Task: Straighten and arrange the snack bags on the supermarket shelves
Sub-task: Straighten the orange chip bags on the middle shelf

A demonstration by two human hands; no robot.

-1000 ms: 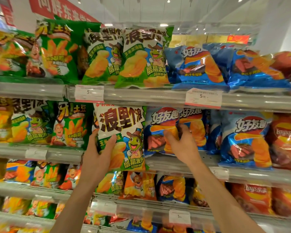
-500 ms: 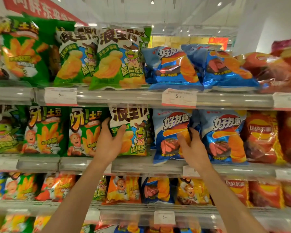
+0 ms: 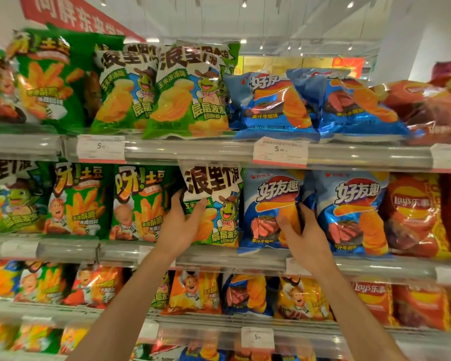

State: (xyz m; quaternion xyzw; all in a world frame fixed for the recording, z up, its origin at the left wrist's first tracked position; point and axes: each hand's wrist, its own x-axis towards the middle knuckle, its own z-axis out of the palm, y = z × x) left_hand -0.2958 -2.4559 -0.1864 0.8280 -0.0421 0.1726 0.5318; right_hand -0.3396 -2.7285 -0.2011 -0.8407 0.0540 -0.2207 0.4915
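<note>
Both forearms reach up from 6 o'clock to the second shelf. The left hand is raised with fingers spread, its grip curled round the left edge of the white-and-green frog bag, thumb across the front. The right hand tilts toward 11 o'clock, thumb on the face of a blue steak-flavour bag and fingers tucked behind its right edge, so that grip pinches the bag.

On this shelf the frog bag stands upright at the centre; at its 9 o'clock stand two green potato-stick bags, at its 3 o'clock two blue bags side by side, the second just right of the right hand, then a red Lay's bag. The top shelf carries two frog bags and two blue bags.
</note>
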